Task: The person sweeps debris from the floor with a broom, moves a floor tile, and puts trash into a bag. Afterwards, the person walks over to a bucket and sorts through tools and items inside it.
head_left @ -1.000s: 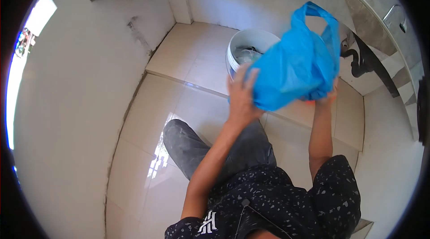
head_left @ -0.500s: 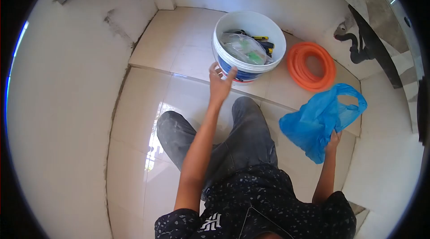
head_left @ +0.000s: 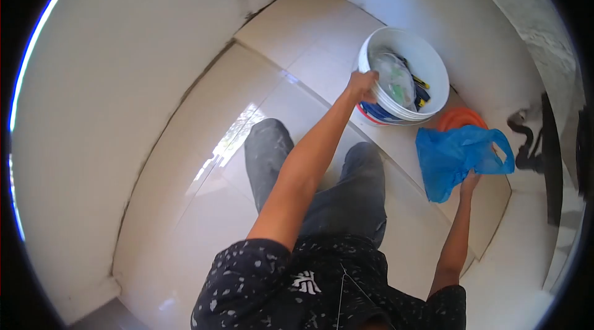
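Observation:
My left hand is closed over the near-left rim of a white bucket, which leans a little toward me. Inside the bucket lie a clear plastic bag with green bits in it and several tools with black and yellow handles. On the right, my right hand grips the lower edge of a crumpled blue plastic bag, its handle loop hanging free. The fingers of that hand are partly hidden by the bag.
Behind the blue bag, a coil of orange hose lies on the floor, partly covered. A black drain pipe comes out of the right wall. A low step edge crosses the tiled floor before my knees.
My left hand has gone from beside the bucket to a grip on its rim. The blue bag is now nearer the bucket and overlaps the hose. My view has turned.

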Motion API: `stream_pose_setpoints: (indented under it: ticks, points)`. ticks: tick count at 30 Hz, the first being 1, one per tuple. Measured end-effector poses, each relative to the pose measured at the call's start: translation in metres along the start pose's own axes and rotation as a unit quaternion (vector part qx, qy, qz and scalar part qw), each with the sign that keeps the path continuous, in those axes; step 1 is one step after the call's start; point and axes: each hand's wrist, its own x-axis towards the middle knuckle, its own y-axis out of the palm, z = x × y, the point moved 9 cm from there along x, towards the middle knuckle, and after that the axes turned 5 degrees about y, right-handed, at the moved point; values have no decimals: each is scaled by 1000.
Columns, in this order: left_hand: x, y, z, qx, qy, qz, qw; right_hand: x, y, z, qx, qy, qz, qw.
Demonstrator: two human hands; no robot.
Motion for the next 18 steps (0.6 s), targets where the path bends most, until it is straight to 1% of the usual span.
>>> stream_pose_setpoints:
  ticks: [1, 2, 4, 6, 7, 8, 9, 10, 11, 12, 13, 14, 15, 16, 17, 18]
  points:
    - [23, -17, 1, 0, 3, -12, 1000, 10, 8, 6, -22, -6, -14, 1000]
    - [56, -26, -3, 106, 89, 47, 989, 18, 15, 14, -46, -12, -28, 998]
    - [67, -32, -9, 228, 150, 118, 955, 24, 27, 27, -88, -26, -43, 995]
    - [33, -54, -16, 180, 79, 80, 977, 22, 43, 34, -100, -60, -18, 993]
    - [5, -50, -18, 116, 28, 31, 992, 22, 49, 32, -103, -82, -2, 991]
    - [-6, -47, -17, 116, 29, 30, 992, 20, 65, 28, -111, -124, 34, 985]
    - [-16, -46, -14, 103, 34, 18, 994, 26, 72, -3, -110, -126, 34, 985]
    - [-25, -48, -11, 88, 37, 4, 995, 24, 98, -36, -298, -254, 84, 916]
    - [-35, -51, -11, 82, 35, 2, 996, 13, 121, -58, -471, -368, 128, 792]
    - [-45, -51, -14, 82, 42, 14, 996, -4, 126, -43, -475, -369, 131, 788]
    - [-51, -51, -14, 85, 50, 26, 995, -21, 122, -16, -294, -273, 141, 905]
    - [-48, -54, -9, 83, 48, 31, 995, -29, 114, -1, -98, -160, 138, 973]
    - [-50, -67, -20, 195, 128, -57, 971, -33, 109, 7, -99, -161, 134, 973]
    - [-57, -74, -34, 302, 207, -144, 919, -44, 121, 13, -154, -180, 231, 944]
    - [-56, -75, -29, 301, 210, -140, 920, -48, 122, 20, -183, -188, 276, 925]
    - [-76, -72, -50, 359, 312, -167, 864, -55, 122, 31, -210, -197, 320, 903]
